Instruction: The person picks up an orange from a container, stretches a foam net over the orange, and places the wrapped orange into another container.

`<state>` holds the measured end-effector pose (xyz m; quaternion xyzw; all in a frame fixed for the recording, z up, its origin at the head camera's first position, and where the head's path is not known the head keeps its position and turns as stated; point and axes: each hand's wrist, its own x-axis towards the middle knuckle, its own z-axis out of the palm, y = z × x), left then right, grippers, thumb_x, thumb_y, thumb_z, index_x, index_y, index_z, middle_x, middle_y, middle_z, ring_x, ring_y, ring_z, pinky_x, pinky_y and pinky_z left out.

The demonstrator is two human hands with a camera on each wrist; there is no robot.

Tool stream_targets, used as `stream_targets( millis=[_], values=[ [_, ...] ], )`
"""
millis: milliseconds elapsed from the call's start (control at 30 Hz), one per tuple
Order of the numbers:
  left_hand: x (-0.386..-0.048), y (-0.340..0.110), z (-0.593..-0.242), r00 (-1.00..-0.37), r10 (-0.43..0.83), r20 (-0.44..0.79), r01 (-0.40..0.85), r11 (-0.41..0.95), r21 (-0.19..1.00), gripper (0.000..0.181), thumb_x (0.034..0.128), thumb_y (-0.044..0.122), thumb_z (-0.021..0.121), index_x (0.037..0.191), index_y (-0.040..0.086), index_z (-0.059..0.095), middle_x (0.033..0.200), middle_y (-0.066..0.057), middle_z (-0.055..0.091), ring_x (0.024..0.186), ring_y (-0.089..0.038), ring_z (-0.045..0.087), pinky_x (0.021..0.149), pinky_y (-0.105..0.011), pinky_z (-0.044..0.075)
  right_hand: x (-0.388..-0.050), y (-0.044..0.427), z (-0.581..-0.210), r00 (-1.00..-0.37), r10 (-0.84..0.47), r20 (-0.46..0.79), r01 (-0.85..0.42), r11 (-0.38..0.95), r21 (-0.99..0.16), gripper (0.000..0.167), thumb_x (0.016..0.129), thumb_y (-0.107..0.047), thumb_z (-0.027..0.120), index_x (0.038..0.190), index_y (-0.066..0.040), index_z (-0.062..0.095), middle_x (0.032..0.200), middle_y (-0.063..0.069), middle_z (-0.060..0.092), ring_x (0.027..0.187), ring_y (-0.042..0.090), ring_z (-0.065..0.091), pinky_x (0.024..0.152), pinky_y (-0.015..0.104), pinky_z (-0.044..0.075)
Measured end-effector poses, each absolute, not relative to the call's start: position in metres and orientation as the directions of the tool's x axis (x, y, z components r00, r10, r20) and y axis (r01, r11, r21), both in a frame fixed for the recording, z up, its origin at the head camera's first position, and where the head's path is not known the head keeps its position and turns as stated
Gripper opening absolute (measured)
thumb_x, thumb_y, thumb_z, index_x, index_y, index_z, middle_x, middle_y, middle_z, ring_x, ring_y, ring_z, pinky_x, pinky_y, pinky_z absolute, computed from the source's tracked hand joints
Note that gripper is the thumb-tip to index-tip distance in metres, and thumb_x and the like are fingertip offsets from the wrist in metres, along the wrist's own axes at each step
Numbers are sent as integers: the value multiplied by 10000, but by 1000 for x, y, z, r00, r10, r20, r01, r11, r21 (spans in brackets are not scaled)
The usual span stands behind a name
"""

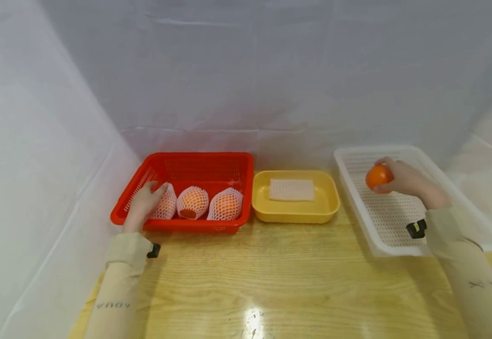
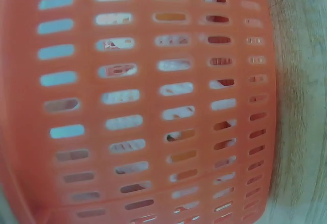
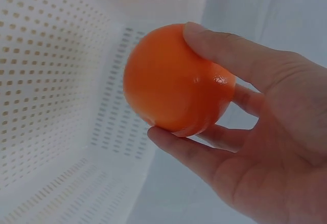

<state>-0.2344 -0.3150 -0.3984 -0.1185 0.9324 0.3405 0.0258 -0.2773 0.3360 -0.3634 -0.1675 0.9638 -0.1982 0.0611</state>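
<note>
At the right, my right hand [image 1: 407, 179] grips an orange [image 3: 173, 81] between thumb and fingers, over the white plastic basket [image 1: 358, 207]. The fruit is bare, smooth and shiny. My left hand [image 1: 143, 202] reaches over the front left corner of the red basket [image 1: 195, 225], beside the leftmost orange in a white foam net [image 1: 166, 205]. Its visible fingers look loosely extended against that fruit; the rest is hidden. Two more netted oranges [image 1: 193, 202] lie to the right of it. In the left wrist view, the red slotted wall [image 2: 148, 81] blocks sight of the hand.
Between the baskets stands a shallow yellow tray [image 1: 267, 212] with a flat white foam net [image 1: 291, 189] in it. All three containers rest on a wooden table [image 1: 246, 273]. White sheeting [image 1: 254, 84] rises behind them and at both sides.
</note>
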Motion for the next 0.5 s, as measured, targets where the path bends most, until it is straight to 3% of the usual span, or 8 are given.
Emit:
stream_targets(
  millis=[267,500],
  values=[
    [-224,-304,-392,-931,-302,203,-95,740,666,518,1058,359,494,1455,25,493,1469,-234,506,1344,-450,454,1111,-623,334,-247,326,-339,-946,-322,41,-309,854,-418,784,893,-238,791,1450,92,347,1311,406,463,1147,558,488,912,720,407],
    [-205,-252,-363,-847,-200,492,214,720,661,356,1039,253,571,1330,52,617,1331,-172,615,1177,-368,570,1024,-539,443,-213,302,-328,-899,-353,260,-435,799,-415,738,864,-153,819,1428,86,409,1297,350,506,1056,467,547,835,626,495]
  ],
)
